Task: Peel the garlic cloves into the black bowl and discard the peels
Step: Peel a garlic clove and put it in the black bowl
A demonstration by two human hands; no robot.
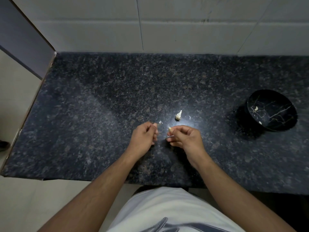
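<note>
Near the middle of the dark granite counter [100, 97], both hands hover just above the stone, close together but apart. The right hand [184, 137] pinches a garlic clove [169, 129] between thumb and forefinger, its pale tip showing at the fingertips, with a sliver of skin [170, 136] hanging below. The left hand [143, 136] has its fingers curled inward; whether it pinches a bit of peel I cannot tell. Just beyond the hands lies an unpeeled clove [178, 115], with small peel flakes [160, 122] scattered around it. The black bowl [271, 110] sits well apart at the far right, marbled with pale veins, and already holds two peeled cloves [256, 108]. To do this step well, I judge the right hand should keep a firm but light pinch while the left catches the loose skin at the tip and strips it along the clove's length, keeping flakes gathered in one spot for discarding. No brand, label or legible writing shows anywhere.
</note>
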